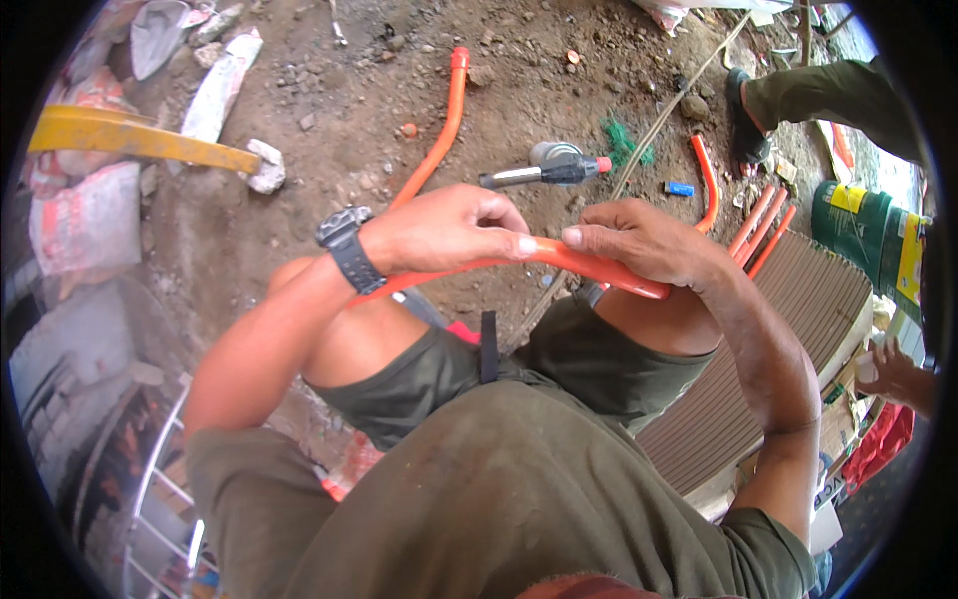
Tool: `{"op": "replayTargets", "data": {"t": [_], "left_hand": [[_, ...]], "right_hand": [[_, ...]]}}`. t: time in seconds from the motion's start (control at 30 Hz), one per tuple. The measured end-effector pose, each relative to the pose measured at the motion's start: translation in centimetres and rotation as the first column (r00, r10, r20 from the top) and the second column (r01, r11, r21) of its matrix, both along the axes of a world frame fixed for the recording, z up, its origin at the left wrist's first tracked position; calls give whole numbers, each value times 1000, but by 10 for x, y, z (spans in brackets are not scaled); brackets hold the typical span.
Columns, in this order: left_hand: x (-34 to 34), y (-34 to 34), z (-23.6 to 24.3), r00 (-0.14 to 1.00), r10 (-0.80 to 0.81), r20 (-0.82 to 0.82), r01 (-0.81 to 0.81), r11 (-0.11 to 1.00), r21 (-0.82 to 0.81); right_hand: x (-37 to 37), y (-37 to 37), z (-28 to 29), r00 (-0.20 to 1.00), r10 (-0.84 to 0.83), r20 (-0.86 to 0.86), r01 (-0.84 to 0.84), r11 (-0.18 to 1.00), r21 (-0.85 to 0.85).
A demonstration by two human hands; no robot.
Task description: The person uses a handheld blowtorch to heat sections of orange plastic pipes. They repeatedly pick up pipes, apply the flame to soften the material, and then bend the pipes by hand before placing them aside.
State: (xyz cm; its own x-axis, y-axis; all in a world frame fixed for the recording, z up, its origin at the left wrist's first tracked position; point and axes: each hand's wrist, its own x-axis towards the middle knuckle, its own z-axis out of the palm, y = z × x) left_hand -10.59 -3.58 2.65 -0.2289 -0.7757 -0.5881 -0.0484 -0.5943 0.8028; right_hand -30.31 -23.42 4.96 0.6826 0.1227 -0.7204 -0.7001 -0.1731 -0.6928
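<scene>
My left hand (pixel 459 232) and my right hand (pixel 635 243) are both closed on a curved orange pipe (pixel 581 262) held across my knees, their thumbs close together on its middle part, right of centre. A dark watch (pixel 351 250) is on my left wrist. Just beyond my hands on the dirt lie a torch-like metal tool (pixel 559 170) with a red end, a small blue cylinder (pixel 680 188) and a bent orange pipe (pixel 444 130). Another bent orange pipe (pixel 709 180) lies to the right.
Straight orange pipes (pixel 756 225) rest by a corrugated board (pixel 758 359) at right, beside green containers (pixel 868 240). Another person's dark-shod leg (pixel 818 100) and hand (pixel 888 374) show at right. A yellow bar (pixel 120 140), white sacks (pixel 85 220) and a metal rack (pixel 160 499) are at left.
</scene>
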Motion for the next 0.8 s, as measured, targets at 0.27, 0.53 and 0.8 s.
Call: {"op": "replayTargets", "data": {"t": [0.27,0.53,0.8], "left_hand": [[-12,-14,5,990,-103,99,106,994,-27],[-6,4,17,988,-95,125,97,995,-3],[42,73,42,965,-141,222,125,989,85]], "right_hand": [[-3,-4,3,988,140,-62,-141,990,-7],[-1,-4,5,985,169,-44,-166,984,59],[-7,-11,12,989,141,-35,-135,982,134]]}}
